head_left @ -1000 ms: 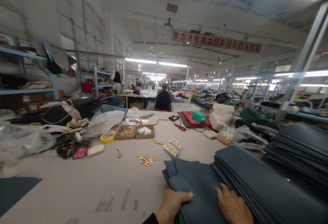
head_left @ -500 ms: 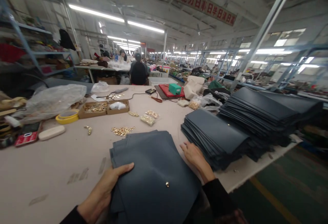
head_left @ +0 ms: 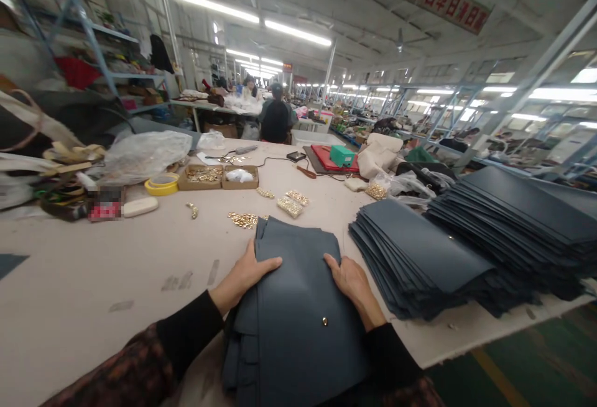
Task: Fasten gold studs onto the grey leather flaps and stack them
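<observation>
A broad, smooth table (head_left: 177, 258) bears fanned stacks (head_left: 420, 245) of dark blue, leather-like sheets. A narrower pile (head_left: 298, 295) sits at the near edge — gold stud (head_left: 325, 321) on top — gripped along its sides by the left hand (head_left: 247, 273) and right hand (head_left: 351, 279). Beyond lie shiny gold fittings (head_left: 243, 220).

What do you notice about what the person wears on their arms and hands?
Dark sleeves with a mottled reddish-brown pattern end in long plain black cuffs. The left hand and right hand are bare, without gloves.
</observation>
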The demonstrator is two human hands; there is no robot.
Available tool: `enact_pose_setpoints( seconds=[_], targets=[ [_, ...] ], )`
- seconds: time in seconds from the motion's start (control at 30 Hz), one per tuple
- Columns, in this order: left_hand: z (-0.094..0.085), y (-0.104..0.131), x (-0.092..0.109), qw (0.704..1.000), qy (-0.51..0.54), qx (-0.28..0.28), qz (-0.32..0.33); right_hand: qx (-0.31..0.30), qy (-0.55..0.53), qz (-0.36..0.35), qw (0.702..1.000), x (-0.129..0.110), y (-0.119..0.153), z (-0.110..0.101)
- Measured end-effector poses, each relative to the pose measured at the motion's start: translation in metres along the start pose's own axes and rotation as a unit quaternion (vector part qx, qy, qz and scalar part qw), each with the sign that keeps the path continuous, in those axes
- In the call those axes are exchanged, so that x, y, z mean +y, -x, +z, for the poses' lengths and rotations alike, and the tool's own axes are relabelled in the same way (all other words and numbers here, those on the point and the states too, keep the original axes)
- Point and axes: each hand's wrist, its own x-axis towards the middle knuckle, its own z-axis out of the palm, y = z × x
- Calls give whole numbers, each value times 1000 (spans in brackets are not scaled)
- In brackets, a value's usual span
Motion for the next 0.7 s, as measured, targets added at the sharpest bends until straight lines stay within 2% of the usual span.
enact_pose_setpoints(
  seconds=[0.1, 0.2, 0.3, 0.37, 0.43, 0.5, 0.57, 0.7],
  targets=[
    [-12, -9, -8, 998, 45, -15, -44, -4, -17, -9, 1000, 13, 6, -9],
    [-23, -9, -16, 992, 88, -31, -79, 39, -61, -48, 996, 28, 37, -13],
    [-26, -9, -22, 987, 124, -25, -102, 40, -94, -179, 979, 43, 92, -10],
    [-25, -10, -25, 983, 144, -22, -113, 15, -54, -268, 962, 52, 128, -3],
    [-23, -10, -26, 980, 157, -24, -120, 22, -7, -327, 945, 58, 152, 7],
    [-23, -8, -26, 978, 164, -30, -123, 43, 17, -356, 933, 58, 161, 17],
    [-22, -5, -25, 977, 169, -39, -123, 54, 18, -361, 931, 49, 159, 24],
    [-22, -2, -23, 975, 176, -56, -125, 30, -6, -315, 949, 7, 144, 21]
  ],
)
